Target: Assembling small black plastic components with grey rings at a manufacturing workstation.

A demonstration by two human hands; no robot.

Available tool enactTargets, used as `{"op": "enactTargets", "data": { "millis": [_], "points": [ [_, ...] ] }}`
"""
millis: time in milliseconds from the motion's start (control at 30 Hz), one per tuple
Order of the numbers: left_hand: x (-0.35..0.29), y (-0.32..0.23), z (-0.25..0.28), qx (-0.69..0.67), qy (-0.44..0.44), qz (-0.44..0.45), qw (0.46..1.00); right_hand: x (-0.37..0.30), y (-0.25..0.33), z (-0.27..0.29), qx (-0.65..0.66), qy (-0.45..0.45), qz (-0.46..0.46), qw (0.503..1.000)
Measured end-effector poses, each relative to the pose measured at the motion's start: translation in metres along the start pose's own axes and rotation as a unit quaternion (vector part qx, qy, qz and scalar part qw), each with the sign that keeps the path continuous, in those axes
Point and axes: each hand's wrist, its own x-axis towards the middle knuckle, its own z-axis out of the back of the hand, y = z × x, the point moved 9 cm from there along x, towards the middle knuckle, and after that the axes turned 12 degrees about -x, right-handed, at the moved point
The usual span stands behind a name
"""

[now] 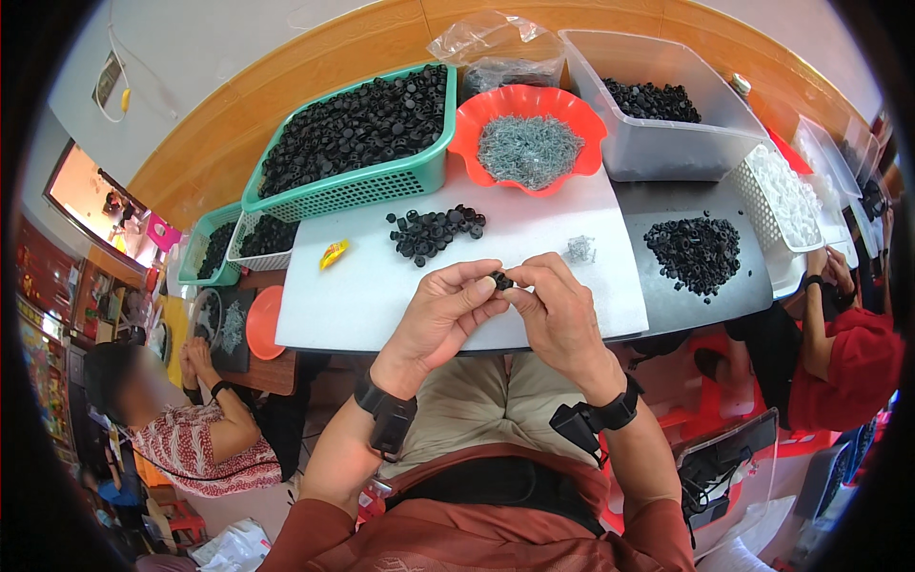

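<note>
green basket (400,184), red bowl (591,129), yellow packet (334,254)

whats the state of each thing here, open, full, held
small black part, held
left hand, pinching it
right hand, pinching it
large green basket, open, full
red bowl, open, holding metal pieces
translucent bin, open, partly filled
white basket at right, open, full
yellow packet, lying down

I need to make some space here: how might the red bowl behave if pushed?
The red bowl looks like thin plastic, so its wavy rim may flex a little. The metal pieces heaped inside probably add weight. They look loose, so a sharp shove could spill some.
</note>
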Motion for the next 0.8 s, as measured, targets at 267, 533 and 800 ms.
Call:
{"op": "enactTargets", "data": {
  "millis": [267,533,800],
  "points": [
    [-0.002,0.001,-0.001,0.029,-0.007,-0.012,0.999,-0.003,-0.006,0.002,0.03,-0.029,-0.018,0.999],
    [-0.002,0.001,-0.006,0.038,0.01,-0.013,0.999,-0.005,-0.01,0.006,0.059,-0.037,-0.049,0.996],
    [-0.004,0.002,-0.005,0.041,-0.021,-0.015,0.999,-0.006,-0.006,0.008,0.034,-0.061,-0.008,0.997]
  ]
}}
